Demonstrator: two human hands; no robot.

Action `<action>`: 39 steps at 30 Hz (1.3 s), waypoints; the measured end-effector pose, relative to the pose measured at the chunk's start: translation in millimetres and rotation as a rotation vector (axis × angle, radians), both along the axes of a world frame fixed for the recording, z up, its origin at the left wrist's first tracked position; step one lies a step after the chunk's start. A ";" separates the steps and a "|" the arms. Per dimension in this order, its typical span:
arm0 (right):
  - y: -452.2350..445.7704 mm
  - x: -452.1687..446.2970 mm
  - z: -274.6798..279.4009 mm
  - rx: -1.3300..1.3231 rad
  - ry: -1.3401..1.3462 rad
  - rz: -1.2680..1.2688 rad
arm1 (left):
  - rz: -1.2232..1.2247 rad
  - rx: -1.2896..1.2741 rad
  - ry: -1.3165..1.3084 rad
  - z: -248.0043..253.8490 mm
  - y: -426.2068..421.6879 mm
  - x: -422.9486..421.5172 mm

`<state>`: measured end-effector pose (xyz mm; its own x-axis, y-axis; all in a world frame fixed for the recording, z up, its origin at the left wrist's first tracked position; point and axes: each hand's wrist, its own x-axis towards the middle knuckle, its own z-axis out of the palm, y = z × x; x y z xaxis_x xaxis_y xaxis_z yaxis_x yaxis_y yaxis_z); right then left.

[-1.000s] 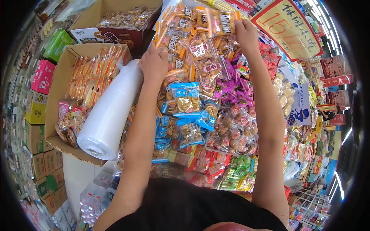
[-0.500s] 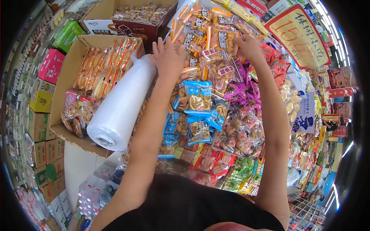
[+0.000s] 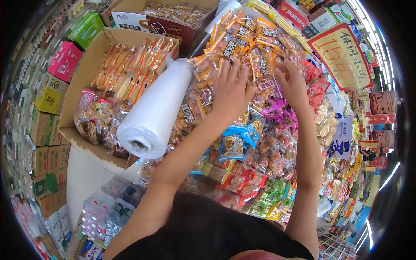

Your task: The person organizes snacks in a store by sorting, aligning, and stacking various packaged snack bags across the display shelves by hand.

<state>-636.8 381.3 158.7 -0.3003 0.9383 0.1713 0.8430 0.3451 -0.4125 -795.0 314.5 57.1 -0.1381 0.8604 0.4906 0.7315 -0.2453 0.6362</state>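
Observation:
My left hand (image 3: 234,89) lies with fingers spread over the pile of orange-and-clear snack packets (image 3: 234,48). To its right, my right hand (image 3: 294,84) rests at the pile's edge, thumb and fingers apart and curved, touching the packets; nothing is plainly held. Below my left hand are blue-topped cookie packets (image 3: 233,146), partly covered by it. Purple packets (image 3: 277,110) lie just under my right hand. A roll of clear plastic bags (image 3: 158,110) stands slanted to the left of my left forearm.
A cardboard box (image 3: 69,112) of long wrapped snacks stands left of the roll, with a brown box (image 3: 173,32) behind it. A handwritten price sign (image 3: 340,56) rises at right. Red packets (image 3: 315,82) lie near my right wrist. Bottled drinks (image 3: 95,212) stand low at left.
My left hand has moved right and down from beside the bag roll onto the packets. My right hand has shifted slightly right and down. The view has moved, and the packets lie differently.

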 end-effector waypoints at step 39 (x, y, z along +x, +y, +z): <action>50.7 -163.0 -76.9 0.031 -0.556 0.653 | -0.640 -0.628 -0.619 60.8 -75.3 -317.9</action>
<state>-799.8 432.0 81.8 -0.8268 0.5452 -0.1387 0.5481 0.8362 0.0193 -1112.9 239.2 117.9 0.3529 0.9336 -0.0623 0.0935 0.0311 0.9951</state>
